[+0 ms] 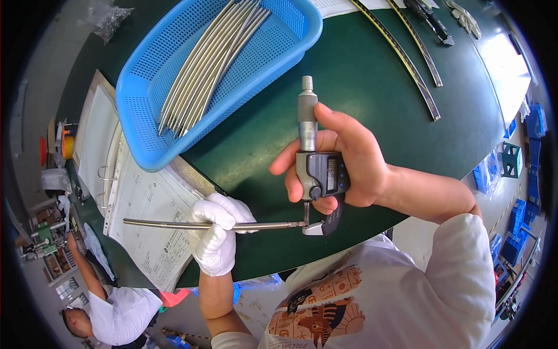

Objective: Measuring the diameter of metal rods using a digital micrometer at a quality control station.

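Note:
My left hand (216, 234), in a white knit glove, is closed around the middle of a thin metal rod (261, 225) held roughly level. The rod's right end sits in the jaw gap of a digital micrometer (317, 166). Bare, my right hand (357, 154) grips the micrometer's frame, its thumb at the grey thimble that points away from me. The micrometer's small display faces up; its reading is too small to tell. Several similar rods (212, 70) lie in a bundle inside a blue perforated plastic basket (139, 158) beyond my left hand.
A ring binder with printed drawings (152, 218) lies under my left hand. Across the green table (372, 70) are two long ruled strips (401, 52), a black caliper-like tool (429, 22) and a white glove (464, 20). Another person (119, 314) works at the lower left.

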### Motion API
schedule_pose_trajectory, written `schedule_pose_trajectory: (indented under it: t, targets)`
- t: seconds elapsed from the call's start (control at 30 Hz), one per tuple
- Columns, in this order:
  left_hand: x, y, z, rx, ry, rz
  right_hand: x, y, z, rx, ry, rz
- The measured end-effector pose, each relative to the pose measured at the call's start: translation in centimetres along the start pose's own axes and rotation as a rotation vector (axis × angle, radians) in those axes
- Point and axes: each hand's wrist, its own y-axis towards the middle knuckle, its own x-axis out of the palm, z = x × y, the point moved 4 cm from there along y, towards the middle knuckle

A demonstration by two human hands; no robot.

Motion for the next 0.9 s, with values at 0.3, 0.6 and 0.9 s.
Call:
schedule_pose_trajectory:
  t: [0.3, 0.6, 0.9]
  targets:
    - [0.02, -0.05, 0.03, -0.012, 0.004, -0.003, -0.15, -0.02, 0.20, -0.008, 0.049, -0.018]
    - [0.10, -0.03, -0.08, -0.023, 0.000, -0.005, -0.08, -0.05, 0.17, -0.003, -0.014, 0.034]
    - [0.10, 0.01, -0.12, -0.042, -0.010, 0.005, -0.01, -0.22, 0.13, -0.009, -0.030, 0.033]
